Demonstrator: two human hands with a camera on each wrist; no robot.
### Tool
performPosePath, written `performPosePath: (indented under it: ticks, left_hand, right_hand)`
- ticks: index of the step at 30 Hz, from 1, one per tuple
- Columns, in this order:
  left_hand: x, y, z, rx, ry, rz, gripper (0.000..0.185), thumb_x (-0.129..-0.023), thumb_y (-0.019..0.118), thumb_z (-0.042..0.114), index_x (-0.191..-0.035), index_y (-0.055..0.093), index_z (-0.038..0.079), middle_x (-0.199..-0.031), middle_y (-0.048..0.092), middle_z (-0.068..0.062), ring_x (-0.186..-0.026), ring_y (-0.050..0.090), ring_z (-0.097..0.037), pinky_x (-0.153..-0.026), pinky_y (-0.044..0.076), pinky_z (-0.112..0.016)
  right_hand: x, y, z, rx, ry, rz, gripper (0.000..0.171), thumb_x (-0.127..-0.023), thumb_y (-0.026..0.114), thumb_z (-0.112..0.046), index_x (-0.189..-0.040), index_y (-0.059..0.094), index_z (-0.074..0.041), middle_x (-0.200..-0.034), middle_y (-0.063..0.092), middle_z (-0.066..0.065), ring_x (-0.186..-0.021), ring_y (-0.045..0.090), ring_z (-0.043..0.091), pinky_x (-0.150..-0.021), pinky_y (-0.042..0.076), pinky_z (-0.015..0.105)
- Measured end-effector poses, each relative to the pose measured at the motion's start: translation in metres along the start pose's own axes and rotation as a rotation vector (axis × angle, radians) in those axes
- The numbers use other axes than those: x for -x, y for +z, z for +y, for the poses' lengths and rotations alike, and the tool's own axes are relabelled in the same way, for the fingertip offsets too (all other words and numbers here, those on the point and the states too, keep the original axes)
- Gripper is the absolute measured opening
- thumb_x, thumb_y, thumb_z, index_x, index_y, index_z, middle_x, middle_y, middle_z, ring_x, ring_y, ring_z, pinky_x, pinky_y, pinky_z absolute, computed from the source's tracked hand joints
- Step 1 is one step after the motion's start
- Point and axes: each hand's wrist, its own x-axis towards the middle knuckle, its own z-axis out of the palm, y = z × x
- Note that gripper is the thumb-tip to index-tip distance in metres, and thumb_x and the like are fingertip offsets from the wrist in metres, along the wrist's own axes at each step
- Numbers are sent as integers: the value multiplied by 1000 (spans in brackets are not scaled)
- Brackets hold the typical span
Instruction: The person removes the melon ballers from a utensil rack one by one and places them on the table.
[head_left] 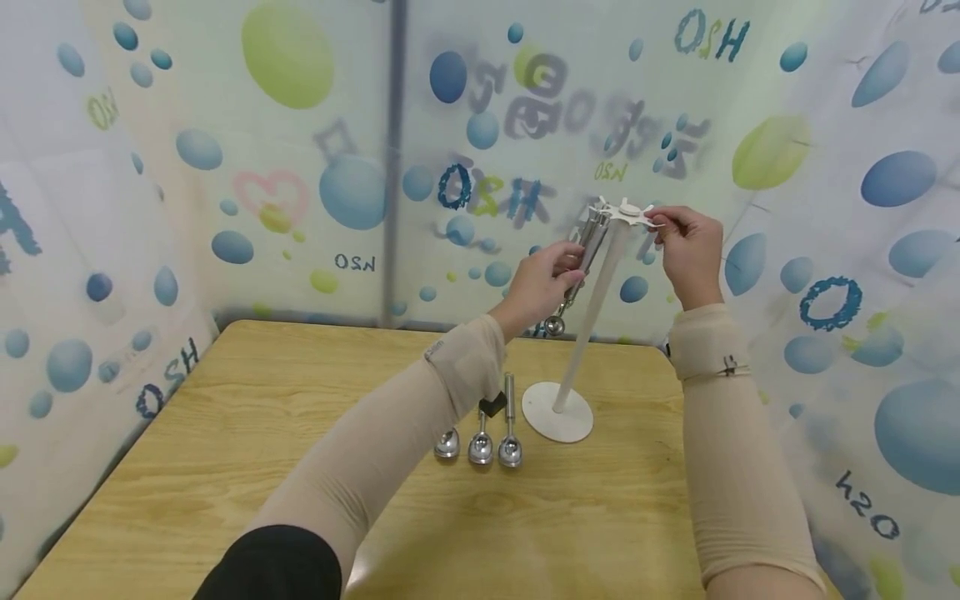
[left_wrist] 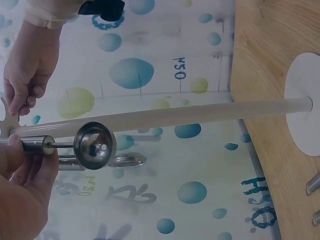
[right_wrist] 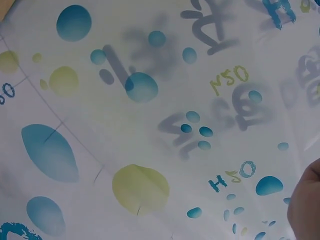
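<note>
A white utensil stand (head_left: 573,367) rises from a round base, with a hooked crown (head_left: 628,213) on top. My right hand (head_left: 692,254) pinches one arm of that crown. On the crown's left side, my left hand (head_left: 542,282) grips the metal handle of an ice cream scoop (left_wrist: 94,145), its bowl hanging downward. Behind it in the left wrist view shows another metal utensil (left_wrist: 127,160), partly hidden by the scoop. Whether the held scoop's end is on a hook cannot be told. The right wrist view catches only an edge of my right hand (right_wrist: 306,205).
Several metal scoops lie side by side left of the stand's base, among them a scoop (head_left: 510,451) at the right and one (head_left: 447,444) partly behind my left sleeve. The wooden table (head_left: 600,517) is bordered by a bubble-printed curtain (head_left: 300,242).
</note>
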Motion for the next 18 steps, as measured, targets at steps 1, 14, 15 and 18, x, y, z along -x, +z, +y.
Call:
performPosePath:
  ticks: [1,14,15,18]
  left_hand:
    - [0,-1,0,-3,5,3,35,-97,57,17,-132,54,13,-113,67,-1,-99,64,-7,-82,53,-22]
    - [9,-10,-1,7,46,-10,34,-98,56,16,-132,54,13,-113,67,-4,-101,64,-12,-81,54,-23]
    - [10,-10,-3,5,47,-10,34,-98,56,16,-131,54,13,-113,67,-4,-101,64,-11,-81,54,-23]
    - [12,-13,-9,0,38,-3,33,-98,57,17,-131,54,14,-113,67,-3,-101,64,-10,-81,54,-24]
  right_hand:
    - [0,0,-1,17,-18,-1,21,-93,63,-18,-100,74,-1,-81,65,-9,-66,54,10,-63,47,17]
    - [-2,-3,-6,30,25,-31,23,-93,61,-15,-101,72,4,-81,67,-8,-66,57,8,-62,48,13]
    - [-1,-3,-6,37,28,-33,24,-93,61,-17,-101,72,3,-81,67,-7,-67,57,7,-63,49,14]
    - [0,-3,-5,53,24,-36,27,-93,61,-22,-102,73,1,-82,67,-6,-68,58,8,-65,50,17]
